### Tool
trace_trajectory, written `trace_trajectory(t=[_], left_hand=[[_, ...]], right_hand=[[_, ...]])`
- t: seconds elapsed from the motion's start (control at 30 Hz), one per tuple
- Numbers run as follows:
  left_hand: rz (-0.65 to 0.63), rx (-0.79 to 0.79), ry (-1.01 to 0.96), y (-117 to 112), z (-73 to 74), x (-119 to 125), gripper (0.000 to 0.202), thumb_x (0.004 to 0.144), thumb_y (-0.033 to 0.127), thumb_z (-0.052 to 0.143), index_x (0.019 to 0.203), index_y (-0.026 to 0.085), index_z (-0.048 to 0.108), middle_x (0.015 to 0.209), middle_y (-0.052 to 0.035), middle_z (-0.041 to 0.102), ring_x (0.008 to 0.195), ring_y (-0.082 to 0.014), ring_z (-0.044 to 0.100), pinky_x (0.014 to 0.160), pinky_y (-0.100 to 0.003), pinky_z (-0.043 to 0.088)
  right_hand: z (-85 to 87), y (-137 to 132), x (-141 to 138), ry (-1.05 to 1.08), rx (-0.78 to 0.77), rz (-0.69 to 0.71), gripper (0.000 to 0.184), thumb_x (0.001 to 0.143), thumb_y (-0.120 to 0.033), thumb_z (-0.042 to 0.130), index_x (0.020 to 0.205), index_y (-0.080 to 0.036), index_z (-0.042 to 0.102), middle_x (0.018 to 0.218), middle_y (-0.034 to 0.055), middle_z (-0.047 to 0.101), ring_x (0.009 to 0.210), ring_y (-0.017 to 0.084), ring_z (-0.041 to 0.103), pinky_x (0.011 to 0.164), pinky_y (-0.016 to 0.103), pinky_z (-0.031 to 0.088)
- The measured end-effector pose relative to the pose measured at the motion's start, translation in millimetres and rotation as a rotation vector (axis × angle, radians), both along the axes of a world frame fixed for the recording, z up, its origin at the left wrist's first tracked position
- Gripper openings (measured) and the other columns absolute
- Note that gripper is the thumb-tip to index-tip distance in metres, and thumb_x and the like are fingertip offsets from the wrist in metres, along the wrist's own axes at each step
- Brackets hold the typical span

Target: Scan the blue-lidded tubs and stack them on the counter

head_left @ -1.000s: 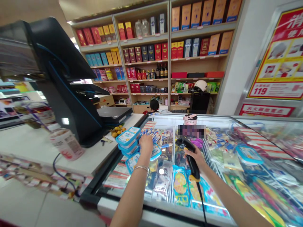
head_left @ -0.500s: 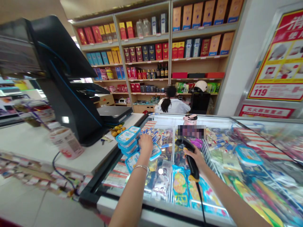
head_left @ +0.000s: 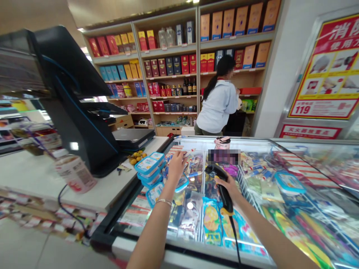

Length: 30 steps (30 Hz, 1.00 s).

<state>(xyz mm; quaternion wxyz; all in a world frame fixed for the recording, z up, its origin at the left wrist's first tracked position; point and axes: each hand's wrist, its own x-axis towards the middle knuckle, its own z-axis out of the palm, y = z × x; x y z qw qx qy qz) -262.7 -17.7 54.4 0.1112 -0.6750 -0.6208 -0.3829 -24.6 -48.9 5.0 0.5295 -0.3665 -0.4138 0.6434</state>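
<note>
In my right hand is a black handheld barcode scanner (head_left: 223, 190), its cord hanging toward the front edge; my right hand (head_left: 228, 186) is closed round its grip. The scanner's head points away to the left. My left hand (head_left: 177, 164) reaches over the glass-topped freezer (head_left: 193, 241), fingers stretched out and apart, beside slim blue, white and red wrapped sticks (head_left: 193, 164). I cannot tell whether its fingertips touch one. Left of this hand, blue-lidded tubs (head_left: 147, 166) stand stacked, with another tub (head_left: 155, 194) in front and one (head_left: 182, 183) partly behind the wrist.
A pink cup (head_left: 223, 143) stands at the freezer's far side. Left is a white counter (head_left: 112, 186) with a black register (head_left: 84, 112), yellow fruit (head_left: 137, 157) and a plastic jar (head_left: 75, 173). A person (head_left: 217, 104) stands by shelves of boxes and bottles.
My left hand has moved off the stacked tubs, up and right toward the wrapped sticks. The person behind the freezer has risen and turned to the right. The scanner stays in my right hand.
</note>
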Motion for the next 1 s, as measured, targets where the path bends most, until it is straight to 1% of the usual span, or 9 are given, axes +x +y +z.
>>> trace_trajectory(t=[0.1,0.23,0.37,0.5,0.57,0.67,0.83,0.9,1.0], left_hand=[[0.004,0.013,0.042,-4.3,1.9,0.3,0.020,0.091,0.023,0.055,0.109,0.022,0.063,0.113,-0.0066,0.065,0.105,-0.0183,0.062,0.094,-0.028,0.047],[0.024,-0.004,0.083,-6.9,2.1,1.4,0.023,0.092,0.030,0.054,0.112,0.023,0.064,0.112,-0.0056,0.068,0.102,-0.0192,0.064,0.090,-0.028,0.048],[0.058,-0.011,0.117,-8.4,2.3,3.9,0.030,0.096,0.039,0.046,0.117,0.024,0.062,0.113,-0.0051,0.068,0.097,-0.0188,0.065,0.082,-0.026,0.049],[0.077,0.004,0.116,-10.7,4.7,6.1,0.034,0.100,0.036,0.035,0.121,0.023,0.059,0.114,-0.0054,0.066,0.099,-0.0180,0.064,0.082,-0.025,0.048],[0.069,0.022,0.109,-11.1,5.2,6.2,0.034,0.100,0.036,0.034,0.120,0.023,0.058,0.115,-0.0055,0.065,0.101,-0.0177,0.064,0.083,-0.025,0.048],[0.046,0.054,0.108,-10.0,3.6,5.0,0.030,0.098,0.039,0.040,0.115,0.022,0.058,0.114,-0.0059,0.065,0.100,-0.0177,0.063,0.084,-0.026,0.048],[-0.016,0.126,0.112,-8.0,0.7,3.3,0.024,0.096,0.039,0.045,0.105,0.020,0.057,0.102,-0.0062,0.066,0.096,-0.0176,0.062,0.084,-0.026,0.048],[-0.038,0.143,0.130,-8.8,1.6,3.7,0.023,0.096,0.036,0.044,0.107,0.020,0.057,0.101,-0.0069,0.065,0.097,-0.0181,0.062,0.086,-0.027,0.048],[-0.063,0.171,0.167,-10.7,3.5,5.4,0.026,0.097,0.035,0.041,0.112,0.019,0.057,0.109,-0.0094,0.063,0.104,-0.0191,0.060,0.089,-0.029,0.048]], right_hand=[[-2.1,0.9,0.2,0.006,0.007,-0.013,0.062,0.051,-0.039,0.089,0.098,-0.022,0.053,0.061,-0.0034,0.063,0.040,0.017,0.057,0.033,0.026,0.042],[-1.9,0.9,0.2,0.012,0.005,-0.017,0.065,0.051,-0.038,0.089,0.103,-0.022,0.054,0.066,-0.0026,0.065,0.040,0.017,0.058,0.033,0.027,0.043],[0.8,-0.5,0.1,0.015,-0.014,-0.021,0.064,0.050,-0.037,0.089,0.100,-0.023,0.053,0.065,-0.0032,0.065,0.040,0.016,0.058,0.032,0.026,0.042],[-0.4,0.8,-0.2,0.031,-0.001,-0.013,0.060,0.050,-0.037,0.090,0.095,-0.022,0.054,0.066,-0.0019,0.065,0.040,0.016,0.058,0.031,0.026,0.041],[-2.3,2.2,-0.6,0.033,0.010,-0.014,0.061,0.049,-0.037,0.090,0.096,-0.022,0.054,0.067,-0.0015,0.066,0.040,0.017,0.058,0.031,0.026,0.042],[-4.3,3.0,-1.7,0.026,0.015,-0.022,0.061,0.050,-0.039,0.090,0.096,-0.022,0.054,0.065,-0.0017,0.065,0.040,0.017,0.059,0.032,0.026,0.043],[-3.9,1.2,-3.8,0.019,0.011,-0.072,0.065,0.049,-0.038,0.090,0.100,-0.023,0.053,0.059,-0.0026,0.064,0.041,0.018,0.059,0.032,0.026,0.042],[-4.5,1.3,-4.1,0.008,0.012,-0.068,0.067,0.050,-0.039,0.089,0.103,-0.023,0.052,0.060,-0.0026,0.065,0.041,0.018,0.059,0.032,0.026,0.042],[-7.0,2.3,-3.9,-0.006,0.028,-0.058,0.068,0.052,-0.038,0.089,0.106,-0.024,0.050,0.061,-0.0030,0.065,0.040,0.018,0.059,0.032,0.026,0.042]])
